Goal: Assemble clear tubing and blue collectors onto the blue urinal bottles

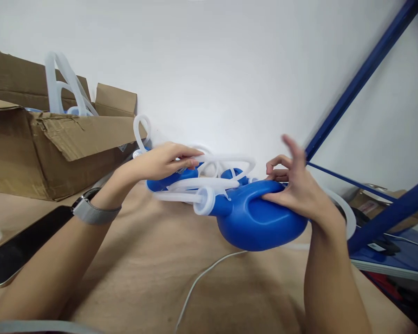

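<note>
My right hand (292,185) grips the built-in handle of a blue urinal bottle (261,227), index finger raised. The bottle lies tilted on its side above the table, its neck and white cap (205,201) pointing left. My left hand (177,160), wearing a watch (94,207) at the wrist, pinches a looped white hose (230,158) between thumb and fingers. This hose runs in loops over the neck; where it joins is partly hidden. More blue bottles (174,178) with coiled white hoses lie behind my hands, partly covered.
An open cardboard box (14,148) with white hoses sticking out stands at the left. A black phone or tablet (28,246) lies beside my left forearm. A thin white cable (195,283) crosses the wooden table (142,278). Blue metal frame bars (358,79) rise at the right.
</note>
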### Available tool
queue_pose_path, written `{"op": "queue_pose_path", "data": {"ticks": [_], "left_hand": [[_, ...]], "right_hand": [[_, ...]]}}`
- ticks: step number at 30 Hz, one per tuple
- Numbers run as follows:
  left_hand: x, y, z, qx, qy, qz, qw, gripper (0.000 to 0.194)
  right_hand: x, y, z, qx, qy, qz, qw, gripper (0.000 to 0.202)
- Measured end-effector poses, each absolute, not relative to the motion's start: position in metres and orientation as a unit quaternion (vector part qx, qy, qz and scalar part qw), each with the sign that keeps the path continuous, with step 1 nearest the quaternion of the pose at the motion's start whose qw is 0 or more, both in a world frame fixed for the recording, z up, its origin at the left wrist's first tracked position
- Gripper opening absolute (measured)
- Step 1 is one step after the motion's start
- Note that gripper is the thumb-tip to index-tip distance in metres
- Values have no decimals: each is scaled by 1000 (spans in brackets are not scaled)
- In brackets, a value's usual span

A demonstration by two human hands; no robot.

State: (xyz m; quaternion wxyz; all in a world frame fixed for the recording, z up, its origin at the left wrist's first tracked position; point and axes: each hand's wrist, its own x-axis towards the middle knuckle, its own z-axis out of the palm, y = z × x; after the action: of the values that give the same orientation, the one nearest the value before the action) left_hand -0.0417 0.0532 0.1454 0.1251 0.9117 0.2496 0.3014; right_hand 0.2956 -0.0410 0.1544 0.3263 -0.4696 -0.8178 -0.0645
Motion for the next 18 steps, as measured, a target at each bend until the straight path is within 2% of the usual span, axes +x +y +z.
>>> {"op": "queue_pose_path", "data": {"ticks": [2,4,8,11,13,16,18], "left_hand": [[-36,51,144,923,233,284,114,42],[-33,48,144,923,226,294,105,42],[-32,42,147,912,229,325,101,43],[-31,39,150,914,226,306,145,42],[-30,36,151,917,214,287,173,41],[-28,33,151,917,213,280,188,39],[-30,32,151,911,214,285,206,38]], "right_hand": [[295,-36,153,-467,-826,-105,299,62],[295,-30,152,-461,-818,-157,306,58],[296,-23,150,-429,-809,-221,337,91],[299,-19,147,-415,-842,-159,306,102],[299,-14,144,-419,-857,-89,287,94],[300,-6,138,-427,-861,17,275,62],[302,-2,136,-424,-856,38,292,40]]}}
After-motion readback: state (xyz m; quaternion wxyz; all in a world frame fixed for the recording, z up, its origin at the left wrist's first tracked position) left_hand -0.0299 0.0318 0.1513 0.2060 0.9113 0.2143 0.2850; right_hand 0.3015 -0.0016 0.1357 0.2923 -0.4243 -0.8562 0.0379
